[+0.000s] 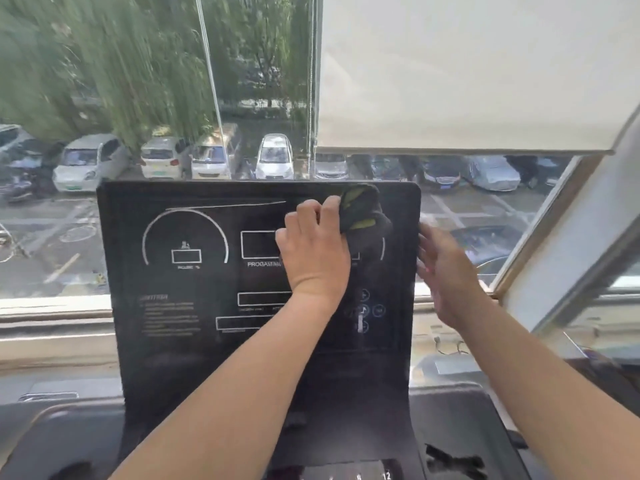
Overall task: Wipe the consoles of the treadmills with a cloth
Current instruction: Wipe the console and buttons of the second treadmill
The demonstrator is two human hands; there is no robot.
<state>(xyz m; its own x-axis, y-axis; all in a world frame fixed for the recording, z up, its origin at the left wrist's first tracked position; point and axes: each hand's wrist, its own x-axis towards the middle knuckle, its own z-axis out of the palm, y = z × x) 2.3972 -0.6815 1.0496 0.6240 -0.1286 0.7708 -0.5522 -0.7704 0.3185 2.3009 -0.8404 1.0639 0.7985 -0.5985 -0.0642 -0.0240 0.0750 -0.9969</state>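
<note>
A black treadmill console with white dial outlines and printed text stands upright in front of me. My left hand grips a dark cloth with yellow-green patches and presses it against the upper right of the panel. My right hand is at the console's right edge, fingers straight, blurred by motion; whether it touches the edge I cannot tell.
Behind the console a window looks onto parked cars and trees. A cream roller blind covers the upper right pane. A slanted window frame is close on the right. The treadmill's lower deck and a dark item lie below.
</note>
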